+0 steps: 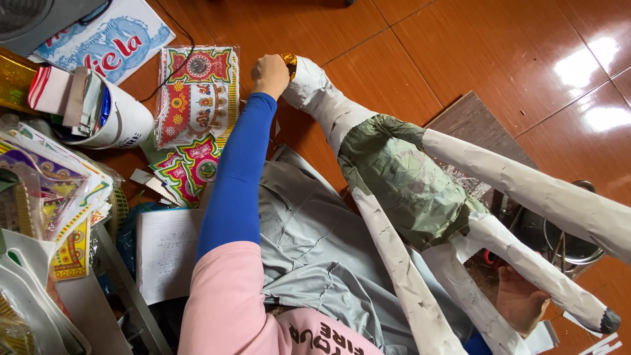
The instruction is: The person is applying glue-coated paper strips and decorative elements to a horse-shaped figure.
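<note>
Your left hand [270,73] is curled into a tight fist around the gold-wrapped tip [289,62] at the head end of the paper figure [401,177], arm stretched out in a blue sleeve [236,177]. The figure lies across your grey-clad lap [309,243], its white limbs splaying toward you. Your right hand [521,300] sits under two of those limbs, touching them; whether its fingers close on one, you cannot tell from here
</note>
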